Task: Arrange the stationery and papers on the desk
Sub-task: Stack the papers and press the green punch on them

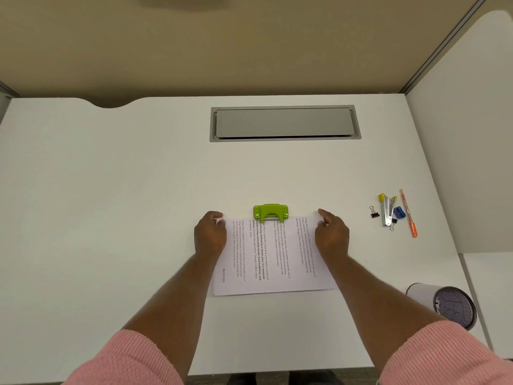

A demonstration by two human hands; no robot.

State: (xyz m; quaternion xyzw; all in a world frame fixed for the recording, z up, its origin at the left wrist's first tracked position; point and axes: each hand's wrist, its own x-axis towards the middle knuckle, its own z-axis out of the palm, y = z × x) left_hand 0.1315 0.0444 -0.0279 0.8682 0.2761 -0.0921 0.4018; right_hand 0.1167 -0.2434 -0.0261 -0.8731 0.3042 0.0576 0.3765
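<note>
A thin stack of printed papers [273, 262] lies on the white desk [125, 190], its far edge slid into a green hole punch [270, 212]. My left hand [210, 236] pinches the stack's far left corner. My right hand [331, 234] pinches the far right corner. Off to the right lie a stapler with yellow ends [388, 209], a blue sharpener [399, 213], a black binder clip [374, 212] and an orange pen [408, 213].
A mesh pen holder [447, 304] lies on its side at the near right. A grey cable hatch [284, 123] is set into the desk at the back. Partition walls close the back and right sides.
</note>
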